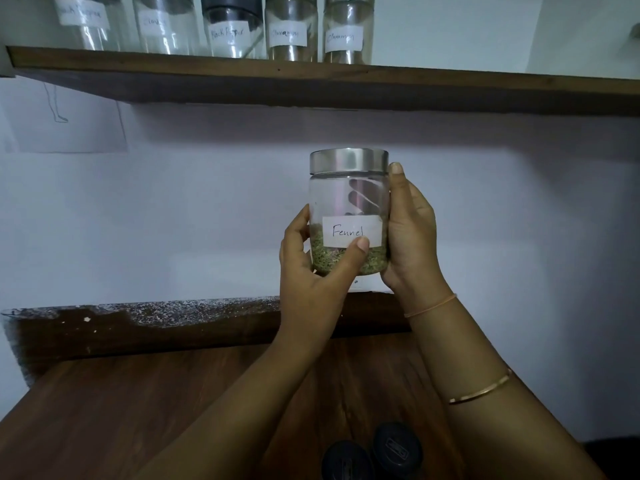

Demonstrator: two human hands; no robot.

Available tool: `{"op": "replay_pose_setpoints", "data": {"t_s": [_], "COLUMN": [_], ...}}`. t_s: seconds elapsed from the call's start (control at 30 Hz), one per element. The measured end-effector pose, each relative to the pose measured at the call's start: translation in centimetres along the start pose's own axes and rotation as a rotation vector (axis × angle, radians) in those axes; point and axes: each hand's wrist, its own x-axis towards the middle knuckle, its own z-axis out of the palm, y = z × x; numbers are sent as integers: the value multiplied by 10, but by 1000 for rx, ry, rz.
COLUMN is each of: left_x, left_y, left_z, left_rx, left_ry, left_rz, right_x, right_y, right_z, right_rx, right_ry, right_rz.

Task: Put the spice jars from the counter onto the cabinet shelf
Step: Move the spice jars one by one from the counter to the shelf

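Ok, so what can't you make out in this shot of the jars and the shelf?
Head view only.
Shelf jars: tops cut off by the upper edge; the two leftmost labels too blurred to read.
Black lids: the jars beneath are hidden under them and cut by the lower edge, so no labels.
Fennel jar: parts of its sides and bottom covered by the left hand and right hand.

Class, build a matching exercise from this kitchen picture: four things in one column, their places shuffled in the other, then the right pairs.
1. Fennel jar
2. Black Pepper jar
3. black-lidded jars
4. gold bangle

A. on the wooden counter
B. on the right forearm
C. between left hand and right hand
D. on the shelf

Pairs: 1-C, 2-D, 3-A, 4-B.
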Motion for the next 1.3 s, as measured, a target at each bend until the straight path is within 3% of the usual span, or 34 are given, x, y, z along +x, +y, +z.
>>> {"op": "replay_pose_setpoints", "data": {"t_s": [0.4, 0.57, 0.9, 1.1, 1.3], "left_x": [11, 23, 72, 129, 188], "left_y": [-8, -6, 17, 40, 33], "left_z": [17, 25, 61, 74, 95], "left_rx": [-59, 1, 109, 360, 1125], "left_ry": [54, 79, -57, -39, 38], "left_rz": [-40, 44, 267, 531, 694], "right_x": [-3, -3, 37, 79, 126], "right_y": [-23, -28, -71, -115, -142], "right_z": [-23, -25, -24, -30, -26], "right_rx": [-315, -517, -443, -487, -589], "right_ry": [-193, -295, -168, -127, -67], "right_rz": [74, 36, -181, -318, -411]}}
